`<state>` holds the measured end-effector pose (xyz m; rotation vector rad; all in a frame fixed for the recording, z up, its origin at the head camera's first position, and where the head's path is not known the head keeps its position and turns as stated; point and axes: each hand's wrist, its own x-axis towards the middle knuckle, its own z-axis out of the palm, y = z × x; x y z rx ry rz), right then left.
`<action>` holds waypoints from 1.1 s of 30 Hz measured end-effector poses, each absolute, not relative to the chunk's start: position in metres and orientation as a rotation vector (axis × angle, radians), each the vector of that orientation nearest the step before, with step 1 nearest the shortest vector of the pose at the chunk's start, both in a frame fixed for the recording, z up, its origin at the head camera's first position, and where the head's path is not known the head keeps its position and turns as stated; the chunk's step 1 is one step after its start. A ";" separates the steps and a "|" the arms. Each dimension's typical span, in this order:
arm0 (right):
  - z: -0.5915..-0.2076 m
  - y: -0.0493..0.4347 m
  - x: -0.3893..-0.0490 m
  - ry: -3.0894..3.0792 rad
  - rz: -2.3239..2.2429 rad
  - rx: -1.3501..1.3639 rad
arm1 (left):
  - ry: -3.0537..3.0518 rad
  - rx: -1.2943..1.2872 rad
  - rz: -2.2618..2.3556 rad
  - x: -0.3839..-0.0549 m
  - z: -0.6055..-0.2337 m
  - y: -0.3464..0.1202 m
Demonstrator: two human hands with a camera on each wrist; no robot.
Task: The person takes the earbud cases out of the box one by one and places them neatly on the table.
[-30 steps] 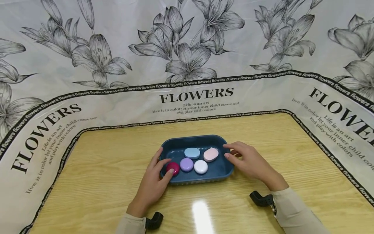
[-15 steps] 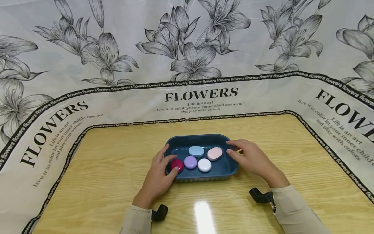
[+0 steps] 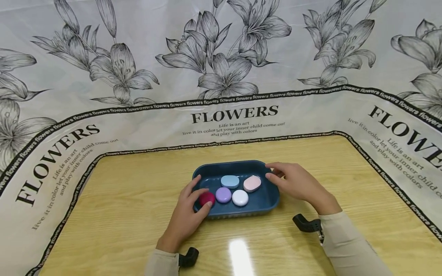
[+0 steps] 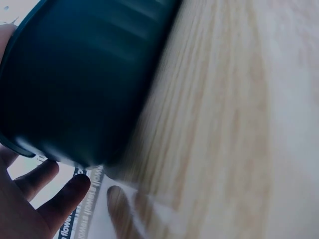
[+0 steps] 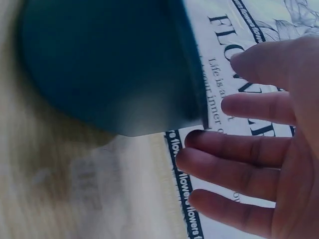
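Observation:
A dark blue tray (image 3: 238, 213) stands on the table with several small glossy rounded pieces in it. They are a dark red round one (image 3: 208, 197), a purple round one (image 3: 223, 195), a white one (image 3: 239, 198), a light blue one (image 3: 230, 181) and a pink one (image 3: 252, 184). My left hand (image 3: 188, 212) reaches over the tray's left end, thumb and index finger spread around the dark red piece and overlapping it. Over the right rim, fingers spread, is my right hand (image 3: 298, 184); its thumb and index tips overlap the tray's inside. The right wrist view shows its fingers (image 5: 234, 174) extended beside the tray wall.
The wooden table (image 3: 138, 184) runs out on both sides of the tray. A white cloth (image 3: 235, 128) with flower drawings and lettering lines the back and sides. Black wrist mounts (image 3: 188, 257) sit by the sleeves.
My left hand has come slightly further right over the dark red piece. The head view shifts a little; the pieces keep their places in the tray. The right hand stays at the right rim.

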<state>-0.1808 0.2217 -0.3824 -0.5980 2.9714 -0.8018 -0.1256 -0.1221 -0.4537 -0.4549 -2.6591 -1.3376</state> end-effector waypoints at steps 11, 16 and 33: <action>-0.365 0.217 -0.188 3.004 -0.794 -0.588 | -2.668 -0.441 -1.365 -0.126 -0.452 -0.123; -0.361 0.208 -0.191 2.995 -0.789 -0.627 | -2.672 -0.445 -1.352 -0.126 -0.454 -0.124; -0.353 0.180 -0.204 2.865 -0.725 -0.777 | -2.682 -0.464 -1.279 -0.125 -0.455 -0.126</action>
